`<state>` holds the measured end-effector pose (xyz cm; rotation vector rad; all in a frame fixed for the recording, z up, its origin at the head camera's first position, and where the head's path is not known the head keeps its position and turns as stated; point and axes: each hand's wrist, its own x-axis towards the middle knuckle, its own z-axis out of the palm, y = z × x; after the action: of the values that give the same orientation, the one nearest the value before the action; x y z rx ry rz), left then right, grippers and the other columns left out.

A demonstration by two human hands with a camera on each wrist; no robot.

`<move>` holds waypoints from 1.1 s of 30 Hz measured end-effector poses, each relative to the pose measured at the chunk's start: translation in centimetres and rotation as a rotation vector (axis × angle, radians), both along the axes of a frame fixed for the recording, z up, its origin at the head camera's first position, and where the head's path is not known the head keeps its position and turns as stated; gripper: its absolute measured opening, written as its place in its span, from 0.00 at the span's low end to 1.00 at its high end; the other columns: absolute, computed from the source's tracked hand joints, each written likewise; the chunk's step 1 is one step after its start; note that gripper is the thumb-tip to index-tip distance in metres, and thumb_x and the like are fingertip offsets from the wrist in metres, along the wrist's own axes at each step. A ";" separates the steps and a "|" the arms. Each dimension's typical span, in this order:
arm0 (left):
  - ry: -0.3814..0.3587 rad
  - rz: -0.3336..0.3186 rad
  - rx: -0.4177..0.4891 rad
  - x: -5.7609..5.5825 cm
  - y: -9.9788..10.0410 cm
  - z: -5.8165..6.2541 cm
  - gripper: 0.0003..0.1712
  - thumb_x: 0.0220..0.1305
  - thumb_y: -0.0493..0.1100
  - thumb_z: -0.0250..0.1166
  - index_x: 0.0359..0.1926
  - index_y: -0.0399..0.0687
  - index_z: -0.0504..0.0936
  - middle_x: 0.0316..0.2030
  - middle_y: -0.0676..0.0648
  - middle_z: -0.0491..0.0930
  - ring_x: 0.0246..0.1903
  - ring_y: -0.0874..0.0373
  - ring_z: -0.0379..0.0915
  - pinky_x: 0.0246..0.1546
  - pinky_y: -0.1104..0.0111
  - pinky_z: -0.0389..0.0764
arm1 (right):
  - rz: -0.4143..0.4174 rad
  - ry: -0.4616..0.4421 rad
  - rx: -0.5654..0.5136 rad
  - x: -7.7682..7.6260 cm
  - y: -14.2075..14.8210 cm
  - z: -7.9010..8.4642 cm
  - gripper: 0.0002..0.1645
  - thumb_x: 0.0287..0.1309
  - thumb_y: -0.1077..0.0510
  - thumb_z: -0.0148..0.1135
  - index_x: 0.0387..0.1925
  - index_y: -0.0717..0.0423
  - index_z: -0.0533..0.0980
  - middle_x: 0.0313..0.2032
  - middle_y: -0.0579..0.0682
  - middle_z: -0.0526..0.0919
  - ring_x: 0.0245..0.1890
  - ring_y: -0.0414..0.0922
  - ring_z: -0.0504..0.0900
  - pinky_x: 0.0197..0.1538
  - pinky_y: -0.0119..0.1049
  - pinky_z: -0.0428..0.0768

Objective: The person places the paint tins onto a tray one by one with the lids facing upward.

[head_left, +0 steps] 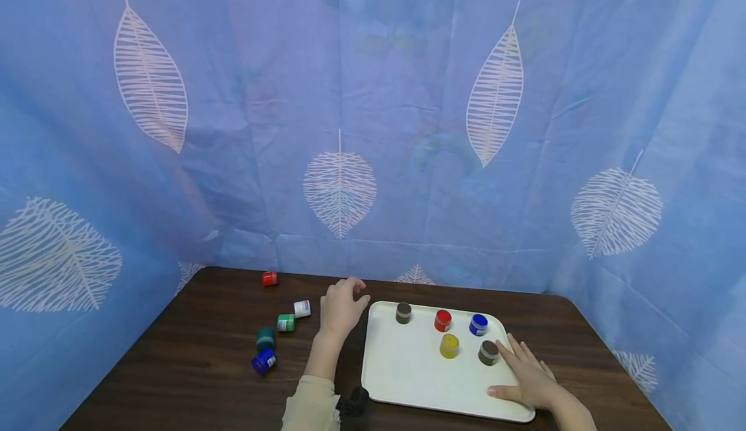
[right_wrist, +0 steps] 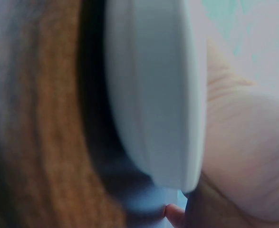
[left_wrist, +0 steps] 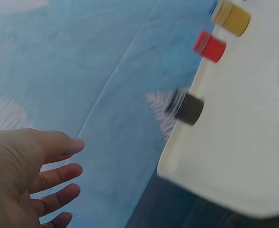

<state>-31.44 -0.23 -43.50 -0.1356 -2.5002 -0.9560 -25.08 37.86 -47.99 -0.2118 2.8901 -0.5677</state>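
Note:
A white tray (head_left: pixel 419 379) carries several small paint jars: a dark one (head_left: pixel 403 313) at its back left corner, a red one (head_left: pixel 443 320), a blue one (head_left: pixel 478 324), a yellow one (head_left: pixel 449 345) and another dark one (head_left: pixel 488 353). My left hand (head_left: pixel 340 308) is over the table just left of the tray, holding nothing, its fingers loosely bent. In the left wrist view its fingers are apart and bare, with the dark jar (left_wrist: pixel 187 108) beyond them. My right hand (head_left: pixel 527 379) lies across the tray's right edge, fingers spread, fingertips near the front dark jar.
Left of the tray, more jars are on the brown table (head_left: pixel 192 366): red (head_left: pixel 270 279) at the back, white (head_left: pixel 302 309), green (head_left: pixel 286 323), teal (head_left: pixel 265 338) and blue (head_left: pixel 264 361) lying tipped. A blue leaf-patterned curtain (head_left: pixel 396 224) hangs behind the table.

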 end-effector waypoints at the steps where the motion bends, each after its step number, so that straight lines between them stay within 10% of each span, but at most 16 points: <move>1: -0.010 0.008 0.010 0.0 -0.4 0.0 0.12 0.55 0.45 0.72 0.42 0.52 0.84 0.38 0.49 0.83 0.40 0.50 0.77 0.40 0.52 0.72 | -0.001 -0.003 -0.001 0.0 0.0 0.0 0.62 0.49 0.33 0.68 0.73 0.62 0.53 0.73 0.74 0.39 0.70 0.77 0.39 0.58 0.82 0.43; 19: -0.210 0.172 0.059 -0.4 -7.4 -1.0 0.19 0.58 0.46 0.71 0.51 0.49 0.81 0.52 0.40 0.79 0.58 0.34 0.65 0.54 0.39 0.62 | -0.007 0.010 -0.002 0.3 0.1 0.2 0.62 0.48 0.33 0.68 0.73 0.63 0.53 0.72 0.74 0.40 0.69 0.78 0.41 0.58 0.82 0.42; 33: -0.383 0.287 0.006 -0.2 -8.6 -2.3 0.28 0.57 0.36 0.69 0.60 0.44 0.75 0.60 0.32 0.68 0.62 0.30 0.50 0.54 0.36 0.52 | 0.001 0.000 0.010 0.0 0.1 -0.1 0.62 0.49 0.33 0.68 0.74 0.61 0.53 0.73 0.74 0.39 0.70 0.77 0.40 0.58 0.82 0.43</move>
<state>-31.62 -8.82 -45.76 0.4368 -2.7544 -0.9367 -25.08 37.91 -48.07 -0.2120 2.8918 -0.5527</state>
